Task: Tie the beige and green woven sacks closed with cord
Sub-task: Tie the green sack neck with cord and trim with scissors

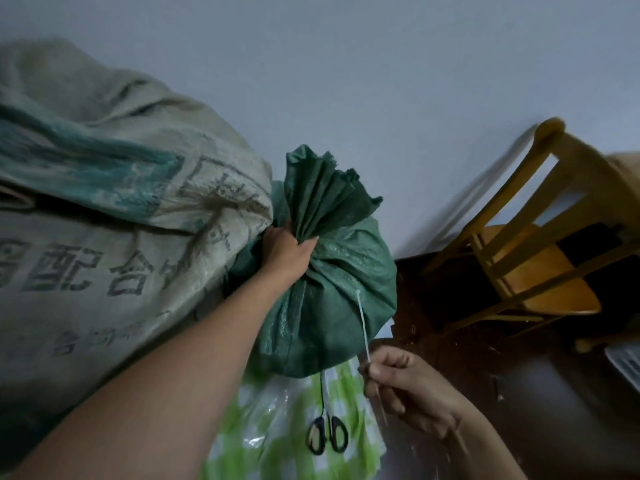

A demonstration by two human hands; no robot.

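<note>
A full green woven sack (pixel 332 306) stands against the pale wall, its mouth gathered into a pleated bunch at the top. My left hand (pixel 285 249) grips that bunch at the neck. A thin white cord (pixel 363 327) runs from the sack's shoulder down to my right hand (pixel 405 386), which pinches it below and to the right of the sack. A big beige woven sack (pixel 114 237) with dark printed characters and teal bands lies at the left, touching the green one.
Black-handled scissors (pixel 327 434) lie on a green-and-white checked plastic bag (pixel 277 427) under the green sack. A yellow wooden chair (pixel 540 244) stands at the right on a dark floor (pixel 519 393) strewn with small scraps. The wall is close behind.
</note>
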